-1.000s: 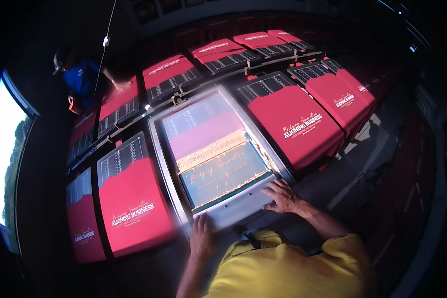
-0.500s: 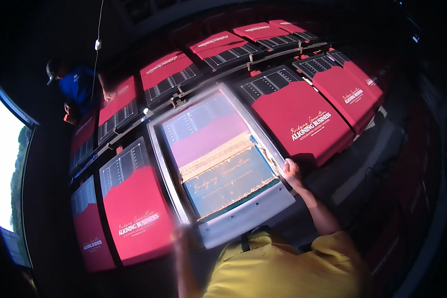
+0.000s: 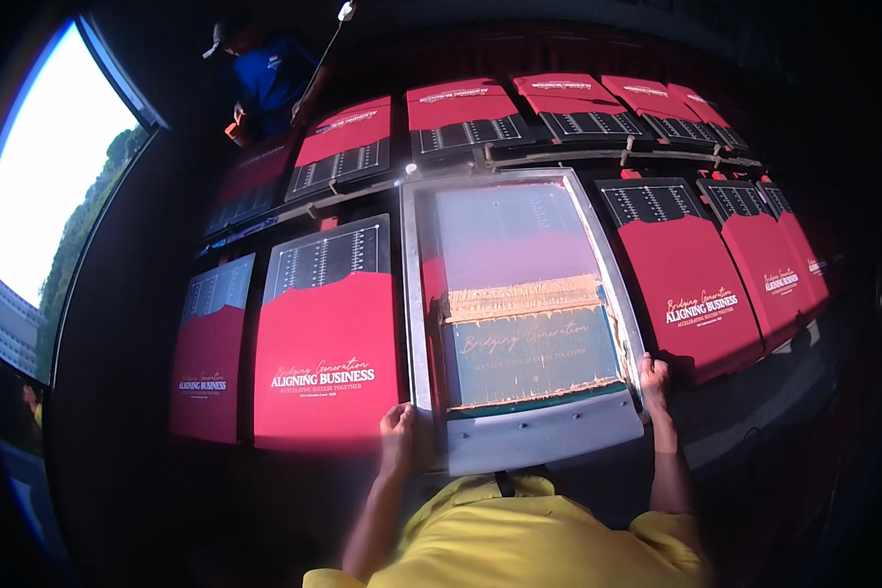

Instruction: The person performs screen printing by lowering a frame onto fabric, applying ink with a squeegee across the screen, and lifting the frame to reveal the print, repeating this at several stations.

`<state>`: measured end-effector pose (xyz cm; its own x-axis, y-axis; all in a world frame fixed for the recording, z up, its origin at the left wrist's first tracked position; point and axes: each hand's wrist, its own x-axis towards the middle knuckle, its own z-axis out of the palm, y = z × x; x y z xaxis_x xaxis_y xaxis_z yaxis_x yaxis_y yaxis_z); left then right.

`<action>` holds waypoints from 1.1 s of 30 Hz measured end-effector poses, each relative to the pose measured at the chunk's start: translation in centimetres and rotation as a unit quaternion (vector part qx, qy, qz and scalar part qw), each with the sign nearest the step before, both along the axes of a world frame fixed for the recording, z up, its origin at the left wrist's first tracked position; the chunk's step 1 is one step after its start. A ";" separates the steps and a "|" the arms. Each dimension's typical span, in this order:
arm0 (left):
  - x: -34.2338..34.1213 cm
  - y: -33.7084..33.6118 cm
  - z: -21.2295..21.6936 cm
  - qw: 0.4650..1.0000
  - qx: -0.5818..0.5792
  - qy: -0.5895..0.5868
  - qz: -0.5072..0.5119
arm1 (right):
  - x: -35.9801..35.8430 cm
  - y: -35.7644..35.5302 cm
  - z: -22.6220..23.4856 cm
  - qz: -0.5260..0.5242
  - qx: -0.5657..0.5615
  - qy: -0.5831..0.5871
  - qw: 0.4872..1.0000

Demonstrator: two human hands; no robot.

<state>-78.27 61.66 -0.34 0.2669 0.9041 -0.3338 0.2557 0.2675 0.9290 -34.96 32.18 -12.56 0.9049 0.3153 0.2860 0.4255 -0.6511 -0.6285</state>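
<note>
A screen printing frame (image 3: 426, 294) lies in front of me over a board dressed in red fabric. Its mesh shows a dark stencil block (image 3: 534, 355) with pale lettering, and a band of peach-coloured ink (image 3: 524, 297) runs across above it. My left hand (image 3: 398, 431) is closed around the frame's near left edge. At the near right edge, my right hand (image 3: 654, 375) grips the frame with curled fingers. Red garments (image 3: 323, 338) with white and peach print are stretched on black boards to both sides.
A second row of boards with red garments (image 3: 465, 106) stands beyond a metal rail (image 3: 559, 157). At the far left a person in a blue shirt (image 3: 269, 71) stands by that row. A cord (image 3: 331, 44) hangs near them. A bright opening (image 3: 44, 176) lies left.
My left hand, blurred near the frame's lower left corner before, now holds the frame's left edge. My right hand keeps its grip. The whole view has turned, so the boards sit straighter.
</note>
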 end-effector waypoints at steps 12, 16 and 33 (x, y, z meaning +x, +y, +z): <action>-16.5 8.3 0.3 0.997 0.033 -0.061 0.036 | -17.3 8.9 7.6 -0.055 0.022 0.198 0.979; -24.2 12.3 0.4 0.996 0.062 -0.016 0.055 | -24.4 13.5 5.4 -0.022 0.012 0.234 0.972; -35.6 24.9 -0.7 0.985 0.096 0.137 0.037 | -35.3 26.7 1.7 0.058 0.042 0.035 0.997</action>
<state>-113.88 86.61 -1.05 0.1211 0.9711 -0.2057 0.4902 0.1217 0.8631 -70.24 58.93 -10.85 0.8823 0.3967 0.2533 0.4483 -0.5443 -0.7090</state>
